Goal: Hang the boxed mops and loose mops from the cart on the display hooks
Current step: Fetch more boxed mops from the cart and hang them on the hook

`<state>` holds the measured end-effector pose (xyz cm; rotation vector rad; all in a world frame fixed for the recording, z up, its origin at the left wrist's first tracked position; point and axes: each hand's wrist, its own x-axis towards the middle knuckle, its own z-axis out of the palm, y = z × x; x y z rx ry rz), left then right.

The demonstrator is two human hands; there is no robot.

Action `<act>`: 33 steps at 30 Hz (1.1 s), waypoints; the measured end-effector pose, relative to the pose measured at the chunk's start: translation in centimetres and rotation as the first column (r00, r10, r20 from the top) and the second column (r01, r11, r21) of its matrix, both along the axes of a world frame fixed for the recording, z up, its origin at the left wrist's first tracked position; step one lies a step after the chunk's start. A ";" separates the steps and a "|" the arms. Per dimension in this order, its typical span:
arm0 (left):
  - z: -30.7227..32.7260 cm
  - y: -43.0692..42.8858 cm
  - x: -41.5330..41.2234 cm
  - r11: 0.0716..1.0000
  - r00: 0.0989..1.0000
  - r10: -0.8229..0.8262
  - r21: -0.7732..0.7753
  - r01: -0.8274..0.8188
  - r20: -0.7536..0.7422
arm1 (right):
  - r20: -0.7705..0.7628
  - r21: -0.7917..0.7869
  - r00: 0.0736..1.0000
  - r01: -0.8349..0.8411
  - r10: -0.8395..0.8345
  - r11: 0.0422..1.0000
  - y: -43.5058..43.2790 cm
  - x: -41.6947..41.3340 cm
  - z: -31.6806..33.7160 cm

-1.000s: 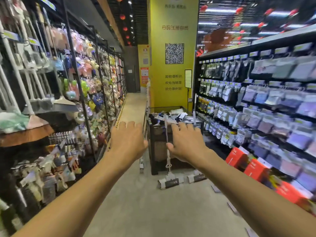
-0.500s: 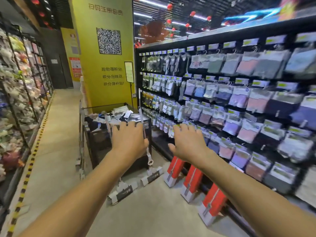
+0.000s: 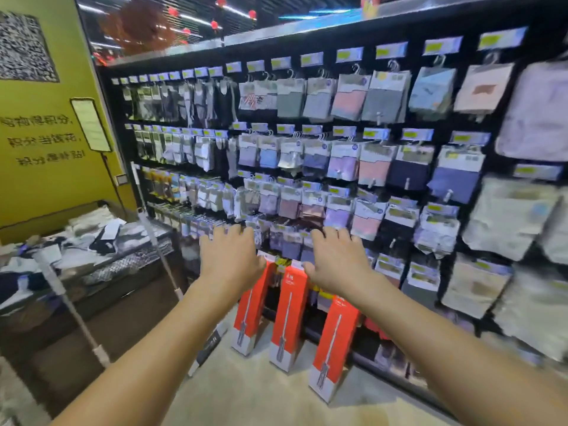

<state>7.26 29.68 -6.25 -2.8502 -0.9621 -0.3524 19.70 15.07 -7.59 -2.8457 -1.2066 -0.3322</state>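
Risk: the three boxed mops (image 3: 287,321) stand on end on the floor (image 3: 261,395), leaning against the foot of the display shelving (image 3: 319,23). A clumsy knock at one top could topple the row. The loose mops (image 3: 70,305) lean on the cart (image 3: 129,305) and could slide off.

Left hand (image 3: 230,262), right hand (image 3: 335,262): both empty, fingers spread, palms down.

The boxes lie just below and beyond both hands. The loose mops are well off to my left.

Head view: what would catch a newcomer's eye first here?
Two bare arms reach forward in the middle, left hand and right hand open and empty. Below them three red boxes stand on the floor, under rows of hanging packets. At left, white mop poles lean on a dark cart.
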 end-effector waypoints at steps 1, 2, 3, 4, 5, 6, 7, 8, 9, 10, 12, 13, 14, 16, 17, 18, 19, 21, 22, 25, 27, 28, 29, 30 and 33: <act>-0.4 0.4 1.7 1.000 1.000 -0.022 0.009 0.023 -0.009 | -0.005 -0.005 1.000 0.024 -0.024 1.000 0.2 1.5 -0.4; -0.8 0.9 3.3 0.999 0.999 -0.042 0.014 0.042 -0.015 | -0.006 -0.008 0.999 0.044 -0.044 0.999 0.5 3.0 -0.8; -1.3 1.3 5.0 0.998 0.998 -0.059 0.014 0.059 -0.024 | -0.006 -0.008 0.998 0.060 -0.060 0.998 0.8 4.5 -1.3; -1.7 1.8 6.7 0.997 0.997 -0.072 0.011 0.073 -0.035 | -0.009 -0.004 0.997 0.073 -0.073 0.997 1.3 6.0 -1.7; -2.2 2.3 8.3 0.997 0.995 -0.082 0.007 0.083 -0.048 | -0.015 0.000 0.996 0.083 -0.083 0.997 1.7 7.6 -2.1; -2.6 2.9 9.9 0.996 0.994 -0.091 0.002 0.091 -0.061 | -0.023 -0.001 0.996 0.091 -0.091 0.996 2.3 9.1 -2.5; -3.1 3.5 11.5 0.995 0.992 -0.097 -0.001 0.097 -0.076 | -0.033 -0.005 0.995 0.097 -0.097 0.995 2.9 10.7 -2.9; -3.5 4.1 13.0 0.995 0.991 -0.102 -0.005 0.102 -0.088 | -0.042 -0.008 0.994 0.103 -0.103 0.995 3.5 12.3 -3.2; -3.8 4.8 14.6 0.994 0.990 -0.105 -0.010 0.105 -0.097 | -0.053 -0.008 0.993 0.108 -0.109 0.994 4.2 14.0 -3.6; -4.2 5.6 16.2 0.994 0.988 -0.109 -0.015 0.108 -0.109 | -0.065 -0.008 0.992 0.112 -0.113 0.994 4.9 15.7 -4.0; -4.6 7.1 19.5 0.993 0.984 -0.120 -0.013 0.119 -0.130 | -0.085 -0.010 0.989 0.120 -0.121 0.993 6.5 19.1 -4.7; -4.8 8.0 21.2 0.992 0.984 -0.124 -0.008 0.124 -0.131 | -0.094 -0.013 0.988 0.125 -0.126 0.992 7.4 20.7 -5.1; -5.0 8.8 22.9 0.992 0.983 -0.127 -0.004 0.128 -0.130 | -0.102 -0.016 0.986 0.129 -0.129 0.992 8.2 22.3 -5.4; -5.5 10.3 26.1 0.991 0.983 -0.129 0.008 0.131 -0.128 | -0.107 -0.022 0.985 0.132 -0.134 0.991 9.7 25.3 -6.2; -5.8 11.0 27.7 0.991 0.983 -0.131 0.010 0.134 -0.130 | -0.110 -0.024 0.985 0.134 -0.136 0.991 10.3 26.7 -6.5; -6.2 11.7 29.2 0.990 0.981 -0.137 0.005 0.139 -0.134 | -0.118 -0.028 0.983 0.137 -0.139 0.990 10.9 27.9 -6.9; -6.6 12.3 30.5 0.989 0.979 -0.147 -0.007 0.147 -0.142 | -0.129 -0.035 0.981 0.141 -0.145 0.989 11.5 29.1 -7.3; -7.8 13.3 33.1 0.986 0.974 -0.169 -0.032 0.166 -0.153 | -0.148 -0.047 0.976 0.153 -0.158 0.987 12.5 31.4 -8.2; -8.4 13.8 34.4 0.983 0.971 -0.181 -0.045 0.176 -0.158 | -0.157 -0.051 0.973 0.161 -0.167 0.986 13.0 32.6 -8.8; -10.7 15.4 38.5 0.974 0.959 -0.223 -0.088 0.210 -0.176 | -0.189 -0.080 0.959 0.200 -0.212 0.976 14.4 36.0 -10.7; -12.4 16.6 41.4 0.963 0.948 -0.263 -0.112 0.246 -0.180 | -0.214 -0.099 0.944 0.236 -0.252 0.967 15.2 38.1 -12.1; -13.3 17.1 42.9 0.957 0.943 -0.281 -0.126 0.261 -0.179 | -0.226 -0.116 0.935 0.254 -0.275 0.960 15.6 39.0 -12.9; -14.1 17.7 44.4 0.951 0.937 -0.299 -0.142 0.276 -0.180 | -0.235 -0.136 0.924 0.275 -0.300 0.952 16.0 39.9 -13.6; -15.0 18.2 45.9 0.943 0.930 -0.319 -0.161 0.292 -0.182 | -0.240 -0.154 0.914 0.296 -0.327 0.943 16.3 40.8 -14.4; -17.5 19.3 49.9 0.910 0.896 -0.399 -0.207 0.360 -0.197 | -0.232 -0.189 0.888 0.359 -0.397 0.914 17.1 43.1 -17.0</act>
